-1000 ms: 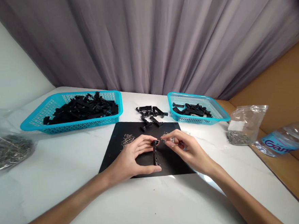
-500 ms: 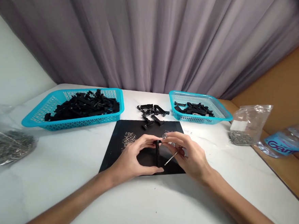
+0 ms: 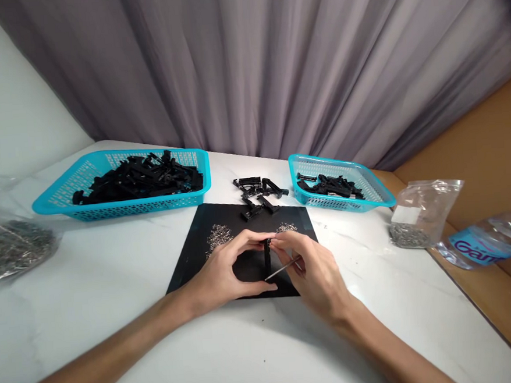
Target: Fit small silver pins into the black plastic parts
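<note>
A narrow black plastic part point(image 3: 267, 257) stands upright above the black mat point(image 3: 191, 269), gripped at its two ends between the thumb and fingers of my left hand point(image 3: 220, 274). My right hand point(image 3: 316, 272) is closed around a thin metal rod point(image 3: 282, 268), its tip pointing left near the lower end of the part. The right fingertips touch the part's upper end; whether they pinch something small there I cannot tell. On the mat behind my hands lie a left pile of small metal pieces point(image 3: 219, 236) and a right pile of small metal pieces point(image 3: 286, 227).
Several loose black parts point(image 3: 261, 207) lie at the mat's far edge. A large blue basket point(image 3: 138, 208) and a smaller blue basket point(image 3: 344, 203) hold more. Bags of metal pieces stand left point(image 3: 16, 246) and right point(image 3: 411, 233); a bottle point(image 3: 482, 243) lies far right.
My right hand has moved left, bringing the rod's tip from right of the black part to its lower end. My left hand keeps its hold on the part.
</note>
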`<state>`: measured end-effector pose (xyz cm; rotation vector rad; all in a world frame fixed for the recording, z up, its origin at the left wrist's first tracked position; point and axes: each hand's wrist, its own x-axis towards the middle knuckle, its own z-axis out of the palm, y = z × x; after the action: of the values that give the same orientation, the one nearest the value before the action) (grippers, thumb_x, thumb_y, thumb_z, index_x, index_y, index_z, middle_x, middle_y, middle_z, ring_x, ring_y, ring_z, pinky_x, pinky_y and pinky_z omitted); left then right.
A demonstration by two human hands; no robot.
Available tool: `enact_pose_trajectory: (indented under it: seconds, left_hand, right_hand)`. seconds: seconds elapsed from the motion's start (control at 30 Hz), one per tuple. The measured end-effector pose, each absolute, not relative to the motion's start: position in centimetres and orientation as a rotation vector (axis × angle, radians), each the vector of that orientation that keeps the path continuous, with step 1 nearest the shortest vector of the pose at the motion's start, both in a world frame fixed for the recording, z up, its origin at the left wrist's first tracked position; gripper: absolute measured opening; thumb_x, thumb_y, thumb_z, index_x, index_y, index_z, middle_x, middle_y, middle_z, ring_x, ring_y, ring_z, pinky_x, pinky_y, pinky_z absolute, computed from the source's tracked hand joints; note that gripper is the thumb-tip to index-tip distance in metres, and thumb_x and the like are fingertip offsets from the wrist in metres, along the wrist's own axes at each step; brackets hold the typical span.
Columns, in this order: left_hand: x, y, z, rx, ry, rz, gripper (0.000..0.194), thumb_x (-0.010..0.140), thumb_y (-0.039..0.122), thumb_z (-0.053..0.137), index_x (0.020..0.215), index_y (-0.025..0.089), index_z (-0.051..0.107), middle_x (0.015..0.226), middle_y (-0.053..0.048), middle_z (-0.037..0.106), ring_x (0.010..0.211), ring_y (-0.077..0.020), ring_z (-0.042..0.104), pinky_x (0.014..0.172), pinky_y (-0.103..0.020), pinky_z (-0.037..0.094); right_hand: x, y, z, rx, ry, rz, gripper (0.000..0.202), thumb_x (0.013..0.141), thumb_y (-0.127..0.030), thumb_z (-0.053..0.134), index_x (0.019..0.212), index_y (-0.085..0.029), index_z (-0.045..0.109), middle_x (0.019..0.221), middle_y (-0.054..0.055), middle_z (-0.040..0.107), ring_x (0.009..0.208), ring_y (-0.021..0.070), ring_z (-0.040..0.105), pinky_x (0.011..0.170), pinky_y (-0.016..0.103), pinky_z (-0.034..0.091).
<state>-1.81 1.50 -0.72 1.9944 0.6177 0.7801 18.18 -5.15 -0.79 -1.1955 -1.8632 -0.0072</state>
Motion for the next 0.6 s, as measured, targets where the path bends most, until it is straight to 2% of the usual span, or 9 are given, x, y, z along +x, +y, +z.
enact_pose_trajectory:
  seconds: [0.17, 0.37, 0.6]
  left_hand:
    - [-1.8, 1.5, -0.7, 2.037, 0.615, 0.781, 0.069, 0.074, 0.038, 0.088, 0.135, 0.030, 0.056, 0.128, -0.006, 0.068, 0.119, -0.0273, 0.066, 0.106, -0.044, 0.053]
    - [-1.9, 1.4, -0.6, 2.099, 0.662, 0.760, 0.067, 0.076, 0.039, 0.086, 0.136, 0.030, 0.055, 0.132, -0.006, 0.066, 0.120, -0.0288, 0.065, 0.106, -0.046, 0.053]
    - [-1.9, 1.7, -0.8, 2.146, 0.670, 0.755, 0.067, 0.078, 0.040, 0.085, 0.136, 0.033, 0.053, 0.132, -0.004, 0.066, 0.120, -0.0273, 0.065, 0.106, -0.044, 0.053]
  right_hand:
    - [17.3, -5.5, -0.6, -1.295, -1.795, -0.020, 0.017, 0.101, -0.014, 0.049, 0.115, -0.024, 0.053, 0.095, 0.004, 0.075, 0.064, 0.0156, 0.065, 0.061, 0.031, 0.052]
    - [16.8, -5.5, 0.1, -1.359, -1.782, -0.165, 0.012, 0.100, -0.013, 0.049, 0.103, -0.022, 0.056, 0.088, 0.006, 0.073, 0.072, 0.0190, 0.066, 0.063, 0.031, 0.049]
    - [17.2, -5.2, 0.9, -1.399, -1.800, -0.170, 0.010, 0.100, -0.015, 0.052, 0.099, -0.023, 0.057, 0.086, 0.004, 0.069, 0.071, 0.0189, 0.064, 0.063, 0.030, 0.048]
